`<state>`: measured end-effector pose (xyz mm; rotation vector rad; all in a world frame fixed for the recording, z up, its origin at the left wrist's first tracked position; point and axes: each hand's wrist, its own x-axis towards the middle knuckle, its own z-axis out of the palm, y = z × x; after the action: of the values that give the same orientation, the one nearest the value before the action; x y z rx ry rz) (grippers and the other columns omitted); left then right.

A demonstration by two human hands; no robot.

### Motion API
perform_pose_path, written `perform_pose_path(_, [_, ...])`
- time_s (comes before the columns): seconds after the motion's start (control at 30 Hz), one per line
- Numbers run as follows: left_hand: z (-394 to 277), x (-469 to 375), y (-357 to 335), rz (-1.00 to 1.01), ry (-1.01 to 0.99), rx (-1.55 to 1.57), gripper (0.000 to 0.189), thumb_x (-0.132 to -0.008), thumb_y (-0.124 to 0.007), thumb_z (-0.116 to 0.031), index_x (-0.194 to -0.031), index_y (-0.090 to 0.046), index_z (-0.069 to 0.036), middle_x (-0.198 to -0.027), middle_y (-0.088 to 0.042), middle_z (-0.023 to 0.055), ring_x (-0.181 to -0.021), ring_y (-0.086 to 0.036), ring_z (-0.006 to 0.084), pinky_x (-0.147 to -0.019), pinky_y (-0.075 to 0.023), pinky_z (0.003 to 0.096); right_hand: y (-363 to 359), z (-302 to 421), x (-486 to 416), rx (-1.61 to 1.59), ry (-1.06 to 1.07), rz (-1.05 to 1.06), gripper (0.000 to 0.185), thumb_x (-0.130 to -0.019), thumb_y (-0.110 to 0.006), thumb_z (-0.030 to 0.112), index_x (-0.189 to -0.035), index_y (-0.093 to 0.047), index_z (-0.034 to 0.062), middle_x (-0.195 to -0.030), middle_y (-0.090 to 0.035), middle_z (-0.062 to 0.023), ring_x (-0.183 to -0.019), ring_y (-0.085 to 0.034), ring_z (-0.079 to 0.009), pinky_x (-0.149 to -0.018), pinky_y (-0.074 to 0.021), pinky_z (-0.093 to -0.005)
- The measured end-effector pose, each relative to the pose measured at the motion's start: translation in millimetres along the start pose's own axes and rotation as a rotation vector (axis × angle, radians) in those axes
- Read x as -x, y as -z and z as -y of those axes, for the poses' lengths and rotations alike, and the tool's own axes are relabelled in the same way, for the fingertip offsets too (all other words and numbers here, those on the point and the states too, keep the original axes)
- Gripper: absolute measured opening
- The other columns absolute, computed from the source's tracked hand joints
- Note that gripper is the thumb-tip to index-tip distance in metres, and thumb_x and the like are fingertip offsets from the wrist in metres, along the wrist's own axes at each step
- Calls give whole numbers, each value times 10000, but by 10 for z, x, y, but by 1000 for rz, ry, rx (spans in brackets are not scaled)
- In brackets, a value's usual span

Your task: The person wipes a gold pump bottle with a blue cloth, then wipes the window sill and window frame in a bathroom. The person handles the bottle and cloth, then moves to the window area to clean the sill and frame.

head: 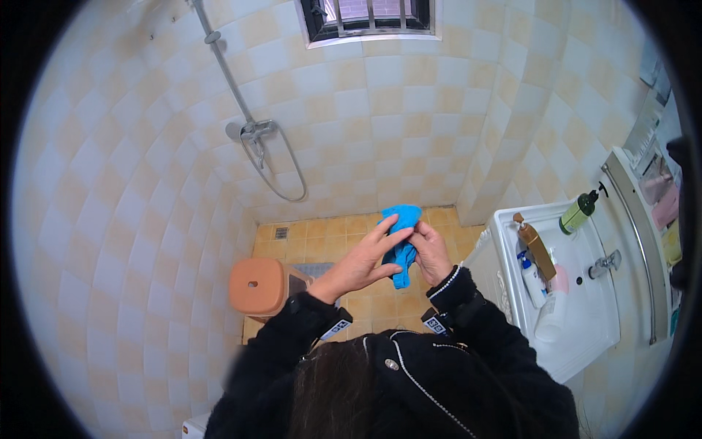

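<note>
A bright blue cloth (pixel 405 217), folded or bunched, is up in front of me, above the tiled floor. My left hand (pixel 364 263) lies along its left side with fingers spread over the fabric. On the other side, my right hand (pixel 430 249) pinches the cloth between thumb and fingers. A narrow strip of the cloth hangs down between the two hands. Part of the fabric is hidden behind my fingers, and I cannot tell what kind of cloth item it is.
An orange plastic stool (pixel 256 285) stands at left near a floor drain (pixel 281 234). At right, a white washbasin (pixel 589 318) holds several pump bottles, with a green bottle (pixel 578 214) on its rim by the faucet (pixel 605 264). A hand shower (pixel 235 130) hangs on the wall.
</note>
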<state>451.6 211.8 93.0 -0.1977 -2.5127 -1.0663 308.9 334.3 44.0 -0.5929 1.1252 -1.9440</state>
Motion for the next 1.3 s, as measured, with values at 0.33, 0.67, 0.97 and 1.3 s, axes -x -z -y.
perform_pose_path(0.33, [744,-1075,-35,-39,-47,80,559,-836,-681,-33,-1363,-534,-150,-1481,-377,190,-1310,-447,371,-1040,-420,395,367,487,-708,8,-27,81,347,-949,-480,72,-1293,-498,29,-1089,-599,-31,-947,-589,-93,-786,-496,-261])
perform_pose_path(0.67, [1954,-1961,609,-49,-107,261,453,-802,-638,60,-1206,-636,-145,-1320,-488,127,-1209,-509,285,-981,-452,360,259,516,-2010,166,73,59,447,-923,-547,88,-1355,-455,14,-1140,-580,-20,-1011,-547,-89,-861,-461,-264])
perform_pose_path(0.97, [3091,-2524,1940,-181,-20,66,447,-816,-635,57,-1207,-648,-160,-1267,-523,102,-1038,-582,206,-809,-512,307,-125,559,-3297,422,246,-4,585,-898,-567,3,-1450,-372,1,-1401,-500,-143,-1301,-464,-197,-1064,-384,-330])
perform_pose_path(1.3, [3423,-3439,3609,-822,-191,-360,388,-825,-614,79,-1160,-671,-107,-1255,-537,134,-1022,-607,229,-784,-523,294,432,1592,-4994,1293,953,-185,325,-849,-562,-3,-1166,-614,44,-1287,-570,-164,-1172,-546,-337,-968,-447,-394])
